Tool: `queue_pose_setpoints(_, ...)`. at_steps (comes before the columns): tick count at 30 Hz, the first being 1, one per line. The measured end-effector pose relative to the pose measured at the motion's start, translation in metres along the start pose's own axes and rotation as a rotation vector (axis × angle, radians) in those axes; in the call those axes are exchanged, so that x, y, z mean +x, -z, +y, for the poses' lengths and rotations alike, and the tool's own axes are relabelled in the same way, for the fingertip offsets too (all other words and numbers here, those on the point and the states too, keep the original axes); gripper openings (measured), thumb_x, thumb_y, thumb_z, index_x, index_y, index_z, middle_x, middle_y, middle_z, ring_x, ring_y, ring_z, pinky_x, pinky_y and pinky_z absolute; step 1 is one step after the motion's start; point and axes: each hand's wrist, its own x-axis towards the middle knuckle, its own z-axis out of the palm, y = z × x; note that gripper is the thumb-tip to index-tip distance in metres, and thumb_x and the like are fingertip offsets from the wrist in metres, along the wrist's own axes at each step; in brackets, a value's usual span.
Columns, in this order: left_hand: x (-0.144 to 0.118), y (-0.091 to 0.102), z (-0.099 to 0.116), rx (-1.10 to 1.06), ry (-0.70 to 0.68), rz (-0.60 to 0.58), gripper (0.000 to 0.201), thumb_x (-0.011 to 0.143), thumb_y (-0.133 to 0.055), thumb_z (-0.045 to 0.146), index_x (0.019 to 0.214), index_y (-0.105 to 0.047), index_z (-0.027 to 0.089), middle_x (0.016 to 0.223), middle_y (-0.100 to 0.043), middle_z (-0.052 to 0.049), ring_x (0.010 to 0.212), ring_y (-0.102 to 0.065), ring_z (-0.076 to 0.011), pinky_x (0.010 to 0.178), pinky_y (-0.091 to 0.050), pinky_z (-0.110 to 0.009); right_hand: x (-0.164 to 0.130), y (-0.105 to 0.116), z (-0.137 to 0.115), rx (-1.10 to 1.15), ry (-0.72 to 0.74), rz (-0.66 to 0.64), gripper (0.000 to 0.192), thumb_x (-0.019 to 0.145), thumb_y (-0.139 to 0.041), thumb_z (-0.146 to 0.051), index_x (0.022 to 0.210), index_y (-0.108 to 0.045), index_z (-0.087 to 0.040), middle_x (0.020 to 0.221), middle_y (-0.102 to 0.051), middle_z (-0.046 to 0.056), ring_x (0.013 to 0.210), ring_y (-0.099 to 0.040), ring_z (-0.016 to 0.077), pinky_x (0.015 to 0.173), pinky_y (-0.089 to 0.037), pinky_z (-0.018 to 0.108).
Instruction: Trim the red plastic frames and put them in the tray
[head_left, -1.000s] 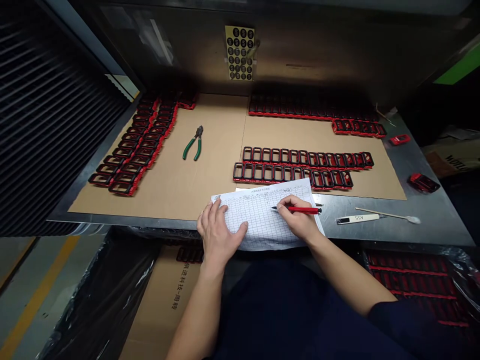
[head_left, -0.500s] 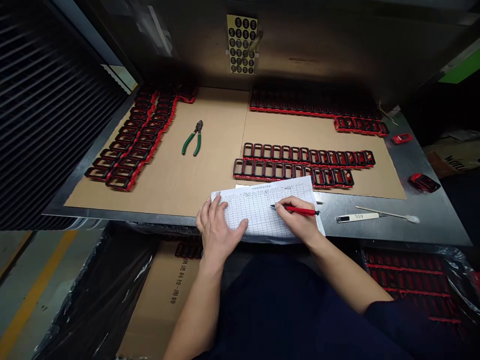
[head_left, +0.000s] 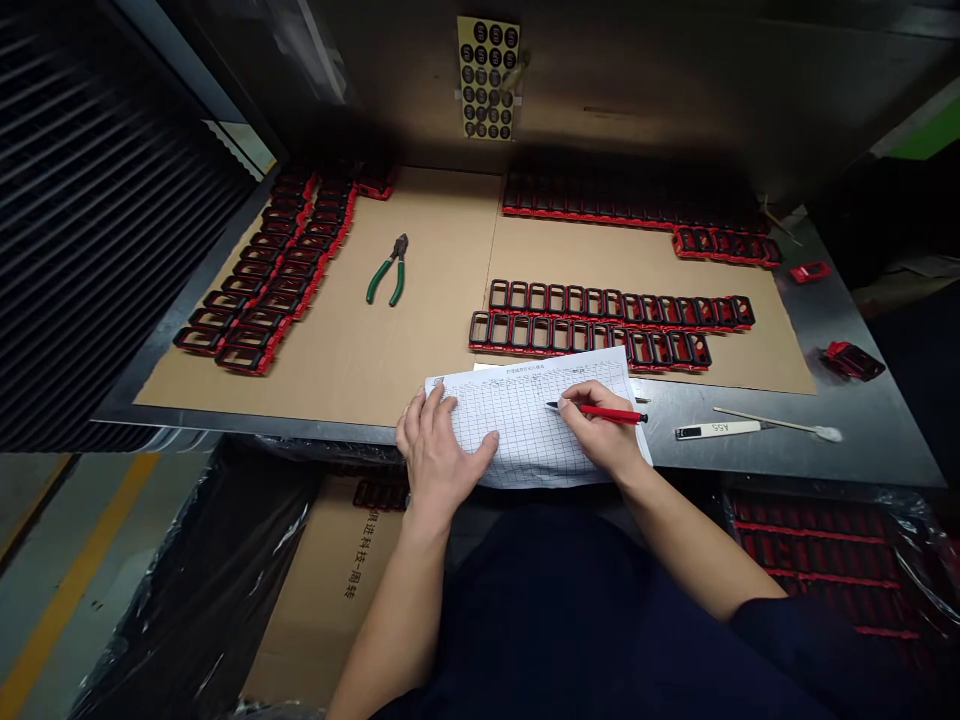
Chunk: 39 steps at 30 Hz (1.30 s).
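Observation:
A gridded paper form (head_left: 525, 420) lies at the near edge of the bench. My left hand (head_left: 439, 455) rests flat on its left part, fingers spread, pinning it down. My right hand (head_left: 604, 430) grips a red pen (head_left: 600, 412) with its tip on the sheet's middle. Just beyond the form, two rows of red-and-black rectangular frames (head_left: 607, 320) lie on brown cardboard (head_left: 427, 330).
Green-handled cutters (head_left: 390, 270) lie mid-cardboard. More frames run in rows at the left (head_left: 262, 280) and back right (head_left: 637, 215). A white labelled tool (head_left: 716, 430), a swab stick (head_left: 780, 427) and loose red parts (head_left: 851, 358) sit on the metal at right. Boxes of frames (head_left: 817, 550) stand below.
Both hands stay on the form; the pen tip has shifted slightly across the sheet. The view has tilted a little.

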Motion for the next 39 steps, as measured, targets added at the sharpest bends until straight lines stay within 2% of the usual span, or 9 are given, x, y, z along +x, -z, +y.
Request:
queue_pose_setpoints(4, 0.0002, -0.0002, -0.0008, 0.003, -0.010, 0.005, 0.058, 0.077, -0.070, 0.050, 0.123, -0.054, 0.019, 0.149, -0.052, -0.019, 0.143, -0.040, -0.0398, 0.117, -0.026, -0.057, 0.0004, 0.0007, 0.0005, 0.001, 0.011, -0.027, 0.024, 0.081, -0.062, -0.043, 0.069, -0.065, -0.022, 0.066, -0.067, 0.002, 0.060, -0.059, 0.0184, 0.059, -0.047, 0.030)
queue_pose_setpoints(11, 0.0002, -0.0010, -0.0021, -0.007, -0.021, 0.017, 0.056, 0.079, -0.068, 0.050, 0.123, -0.054, 0.020, 0.149, -0.053, -0.019, 0.143, -0.039, -0.0400, 0.116, -0.026, -0.057, -0.0003, 0.0005, -0.0005, 0.033, 0.054, -0.010, 0.018, 0.081, -0.062, -0.039, 0.074, -0.068, -0.023, 0.072, -0.070, 0.003, 0.066, -0.063, 0.0193, 0.065, -0.050, 0.031)
queue_pose_setpoints(19, 0.0001, -0.0011, -0.0033, 0.012, -0.029, 0.013, 0.055, 0.080, -0.068, 0.049, 0.124, -0.054, 0.019, 0.148, -0.054, -0.020, 0.141, -0.041, -0.0411, 0.116, -0.027, -0.059, -0.0001, -0.0029, 0.0001, -0.015, 0.058, 0.007, 0.018, 0.082, -0.064, -0.037, 0.072, -0.068, -0.023, 0.064, -0.067, 0.001, 0.057, -0.061, 0.0179, 0.061, -0.049, 0.031)
queue_pose_setpoints(28, 0.0001, -0.0012, -0.0053, 0.024, -0.054, 0.030, 0.054, 0.081, -0.068, 0.049, 0.123, -0.054, 0.019, 0.147, -0.054, -0.020, 0.141, -0.041, -0.0408, 0.115, -0.027, -0.058, -0.0013, -0.0020, 0.0026, 0.011, 0.057, -0.013, 0.018, 0.084, -0.061, -0.036, 0.075, -0.068, -0.022, 0.065, -0.067, 0.001, 0.058, -0.060, 0.0177, 0.060, -0.047, 0.030)
queue_pose_setpoints(33, -0.0003, -0.0023, -0.0058, 0.041, -0.065, 0.043, 0.053, 0.081, -0.068, 0.049, 0.122, -0.055, 0.017, 0.146, -0.055, -0.020, 0.140, -0.042, -0.0407, 0.116, -0.027, -0.057, -0.0006, -0.0028, 0.0027, 0.063, -0.006, -0.008, 0.018, 0.081, -0.061, -0.038, 0.079, -0.067, -0.021, 0.067, -0.067, 0.001, 0.058, -0.060, 0.0174, 0.058, -0.045, 0.029)
queue_pose_setpoints(39, -0.0005, -0.0028, -0.0064, 0.048, -0.067, 0.045, 0.054, 0.081, -0.068, 0.049, 0.123, -0.055, 0.017, 0.147, -0.055, -0.020, 0.141, -0.042, -0.0405, 0.116, -0.027, -0.057, 0.0024, 0.0011, 0.0035, 0.220, -0.009, -0.032, 0.023, 0.082, -0.062, -0.040, 0.069, -0.063, -0.021, 0.063, -0.062, 0.001, 0.060, -0.057, 0.0172, 0.059, -0.044, 0.029)
